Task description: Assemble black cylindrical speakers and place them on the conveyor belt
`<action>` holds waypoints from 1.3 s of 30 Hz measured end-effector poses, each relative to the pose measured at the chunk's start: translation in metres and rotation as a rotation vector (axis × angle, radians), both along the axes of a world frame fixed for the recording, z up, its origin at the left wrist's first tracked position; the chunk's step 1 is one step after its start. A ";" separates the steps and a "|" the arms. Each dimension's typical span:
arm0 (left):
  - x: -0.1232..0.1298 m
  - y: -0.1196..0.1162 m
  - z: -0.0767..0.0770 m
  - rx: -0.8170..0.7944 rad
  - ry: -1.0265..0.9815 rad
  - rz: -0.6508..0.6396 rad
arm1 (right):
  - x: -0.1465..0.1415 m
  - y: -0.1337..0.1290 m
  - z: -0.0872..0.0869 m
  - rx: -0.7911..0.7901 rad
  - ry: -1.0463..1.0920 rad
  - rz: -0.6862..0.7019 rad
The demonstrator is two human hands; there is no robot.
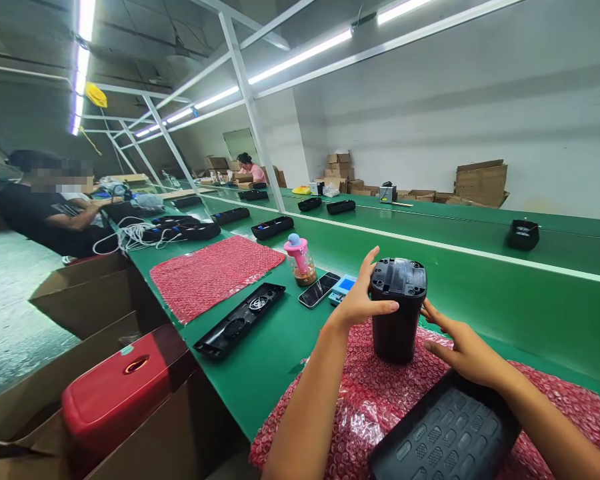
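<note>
A black speaker casing (394, 330) stands upright on red bubble wrap (365, 407), its end face with corner holes turned up. My left hand (359, 297) wraps round its upper left side, thumb across the front and fingers toward the back. Beside the casing's right side, my right hand (463, 347) has its fingers stretched out; whether the fingertips touch it is hard to tell. Below that hand lies a second black casing (445, 433) with a pattern of raised oval shapes, partly covered by my right forearm.
To the left lie a long black panel (240, 320) with round parts, a phone (319, 290), a blue device (343, 288) and a bottle (301, 263). Another bubble-wrap sheet (220, 270) is farther off. Cartons with a red stool (115, 380) flank the bench; a co-worker (50, 207) sits beyond.
</note>
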State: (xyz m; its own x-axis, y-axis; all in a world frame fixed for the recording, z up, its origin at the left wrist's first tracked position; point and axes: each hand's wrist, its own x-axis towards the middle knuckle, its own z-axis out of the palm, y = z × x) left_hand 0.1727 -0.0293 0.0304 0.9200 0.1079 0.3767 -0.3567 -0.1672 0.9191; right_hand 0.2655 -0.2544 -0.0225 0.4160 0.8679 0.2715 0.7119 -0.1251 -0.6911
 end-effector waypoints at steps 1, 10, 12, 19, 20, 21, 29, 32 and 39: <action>-0.001 -0.002 0.002 0.013 -0.017 0.027 | -0.001 0.000 0.001 -0.016 0.023 0.001; -0.027 -0.044 0.034 0.321 -0.169 0.587 | -0.008 0.003 0.000 -0.117 0.063 -0.052; -0.045 -0.071 0.043 0.422 -0.255 0.578 | -0.008 0.003 -0.001 -0.048 0.028 -0.036; -0.079 -0.146 0.024 0.681 0.501 -0.087 | -0.004 -0.009 0.022 0.299 -0.021 -0.274; -0.077 -0.151 0.015 0.708 0.576 -0.107 | -0.004 -0.013 0.028 0.332 -0.055 -0.311; -0.074 -0.154 0.005 0.744 0.635 -0.107 | -0.003 -0.018 0.034 0.364 -0.095 -0.334; -0.061 -0.172 -0.014 1.050 0.899 -0.041 | -0.008 -0.063 0.075 0.597 -0.378 -0.451; -0.059 -0.178 -0.007 1.055 0.923 0.009 | -0.014 -0.076 0.085 0.639 -0.431 -0.459; -0.044 -0.164 -0.011 0.837 0.789 0.086 | -0.050 -0.123 0.111 0.814 -0.569 -0.379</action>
State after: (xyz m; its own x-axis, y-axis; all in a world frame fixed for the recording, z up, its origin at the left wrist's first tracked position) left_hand 0.1284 -0.1935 0.0192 0.9331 0.1699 -0.3171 0.3103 -0.8259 0.4707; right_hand 0.2157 -0.3778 0.0881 0.2501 0.1774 0.9518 0.9682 -0.0561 -0.2439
